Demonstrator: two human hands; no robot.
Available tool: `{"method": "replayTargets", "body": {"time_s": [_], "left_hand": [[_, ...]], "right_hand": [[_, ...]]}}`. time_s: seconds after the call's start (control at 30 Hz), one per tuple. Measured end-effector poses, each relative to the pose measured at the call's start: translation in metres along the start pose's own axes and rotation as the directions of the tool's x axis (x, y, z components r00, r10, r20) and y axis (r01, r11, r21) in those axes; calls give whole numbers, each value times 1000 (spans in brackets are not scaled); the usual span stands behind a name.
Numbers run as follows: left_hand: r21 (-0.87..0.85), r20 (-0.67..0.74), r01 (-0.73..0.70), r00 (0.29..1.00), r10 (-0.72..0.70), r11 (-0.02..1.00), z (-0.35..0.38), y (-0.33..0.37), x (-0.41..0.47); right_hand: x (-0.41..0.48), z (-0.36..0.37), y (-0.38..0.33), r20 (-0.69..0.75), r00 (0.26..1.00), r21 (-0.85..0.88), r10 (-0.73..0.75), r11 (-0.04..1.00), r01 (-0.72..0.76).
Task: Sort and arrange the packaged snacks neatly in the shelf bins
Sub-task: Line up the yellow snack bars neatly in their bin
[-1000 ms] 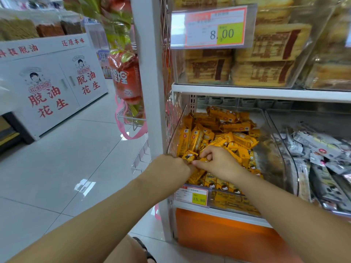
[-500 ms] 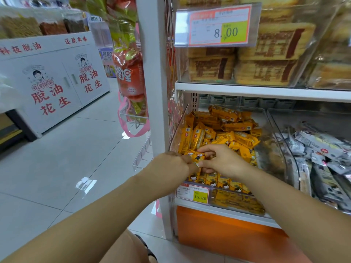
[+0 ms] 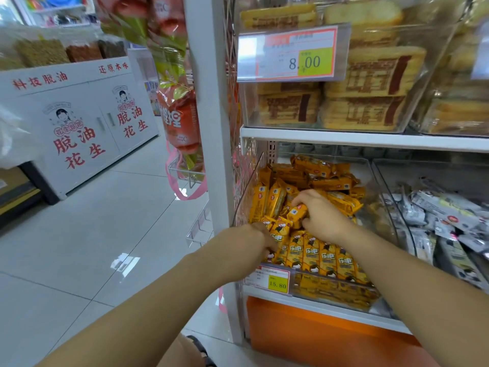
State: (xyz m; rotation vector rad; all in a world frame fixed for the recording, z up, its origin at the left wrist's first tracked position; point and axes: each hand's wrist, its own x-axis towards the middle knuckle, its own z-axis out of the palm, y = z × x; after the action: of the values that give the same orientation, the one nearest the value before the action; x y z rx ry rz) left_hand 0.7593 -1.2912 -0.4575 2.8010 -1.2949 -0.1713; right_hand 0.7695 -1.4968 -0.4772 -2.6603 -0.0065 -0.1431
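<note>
A clear plastic bin [image 3: 381, 197] on the lower shelf holds several yellow snack packets [image 3: 328, 256]. Along its front they stand upright in a row; behind, they lie in a loose pile. My right hand [image 3: 321, 217] is over the pile and grips one yellow packet [image 3: 297, 211] by its end. My left hand [image 3: 254, 243] is at the bin's front left corner, fingers down among the upright packets; the fingertips are hidden behind the hand, which touches the leftmost packet [image 3: 280, 229].
To the right is a second clear bin [image 3: 423, 165] with grey and white packets. The shelf above carries bins of packed bread behind an 8.00 price tag [image 3: 293, 53]. A 15.80 tag [image 3: 267, 279] hangs on the yellow bin's front. Left of the white shelf post [image 3: 211, 128] lies tiled aisle floor.
My two hands have parted. The right hand went up and back over the pile, now gripping a packet. The left hand dropped to the front left corner of the row.
</note>
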Motion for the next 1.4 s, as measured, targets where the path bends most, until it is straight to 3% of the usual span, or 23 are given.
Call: {"method": "replayTargets", "body": {"time_s": [0.07, 0.13, 0.23, 0.3, 0.37, 0.47, 0.57, 0.67, 0.9, 1.13, 1.23, 1.3, 1.4], "left_hand": [[-13, 6, 6, 1000, -6, 1000, -1, 1, 1], [-26, 10, 6, 1000, -6, 1000, -4, 3, 4], [-88, -4, -7, 1000, 7, 996, -4, 5, 17], [-96, 2, -12, 1000, 12, 995, -2, 6, 28], [-79, 49, -9, 999, 13, 997, 2, 7, 37], [-36, 97, 34, 995, -30, 999, 0, 9, 40], [82, 101, 59, 993, -67, 995, -6, 11, 35], [101, 130, 70, 988, -82, 992, -6, 12, 33], [-39, 205, 119, 973, -108, 992, -14, 9, 36], [-76, 181, 113, 979, -97, 991, -15, 7, 41], [-112, 158, 112, 983, -93, 987, -12, 8, 44], [-89, 148, 111, 984, -97, 990, -10, 7, 43], [13, 143, 99, 985, -100, 995, -9, 8, 41]], "right_hand": [[-11, -13, 1, -110, 994, 65, 20, 998, -13], [-25, -28, 1, -122, 992, 90, 8, 996, 3], [-46, -42, -3, 106, 989, 64, -100, 994, 94], [-54, -42, -8, 301, 942, 15, -152, 988, 154], [-57, -34, -13, 392, 905, 29, -164, 986, 167], [-57, -24, -12, 295, 940, 128, -169, 982, 136], [-56, -26, -7, 163, 986, 193, -21, 981, -11], [-51, -20, -4, 235, 967, 161, 94, 978, -134], [-46, -10, -10, 278, 950, 309, 139, 924, -225], [-40, -25, -5, 148, 959, 559, 241, 779, -283], [-42, -22, -2, 245, 960, 444, 134, 865, -234], [-41, -16, -4, 310, 950, 250, 23, 962, -105], [-41, -16, -9, 282, 958, -26, -56, 998, 65]]}}
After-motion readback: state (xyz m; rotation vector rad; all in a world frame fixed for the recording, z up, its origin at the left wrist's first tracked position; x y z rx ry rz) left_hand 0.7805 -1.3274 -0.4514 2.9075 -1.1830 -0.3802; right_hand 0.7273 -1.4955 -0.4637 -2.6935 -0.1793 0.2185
